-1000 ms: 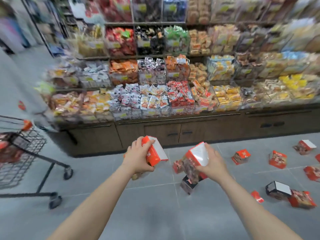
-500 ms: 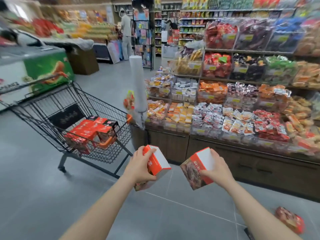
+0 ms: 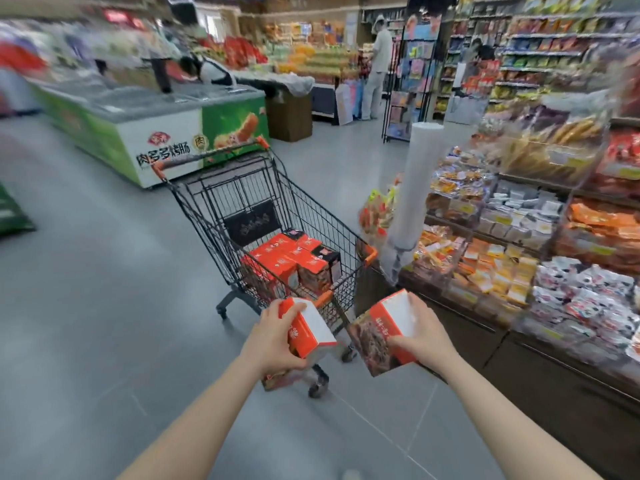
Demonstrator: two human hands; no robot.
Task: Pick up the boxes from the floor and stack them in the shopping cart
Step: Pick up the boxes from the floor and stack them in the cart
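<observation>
Open grey aisle floor (image 3: 104, 306), cart (image 3: 277, 216) beside shelves (image 3: 519, 254), each hand's grip around a box: left hand (image 3: 273, 337), right hand (image 3: 424, 337)

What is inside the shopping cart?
Orange-red boxes stacked at the shopping cart basket's near end, one with a black top. Whatever is beneath them is hidden.

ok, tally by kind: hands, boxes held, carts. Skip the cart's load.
Bare hands: 2, left hand and right hand
Orange-and-white cardboard boxes held: 2, left box and right box; a possible third under the left one is unclear
Black wire shopping cart: 1
Total: 5
</observation>
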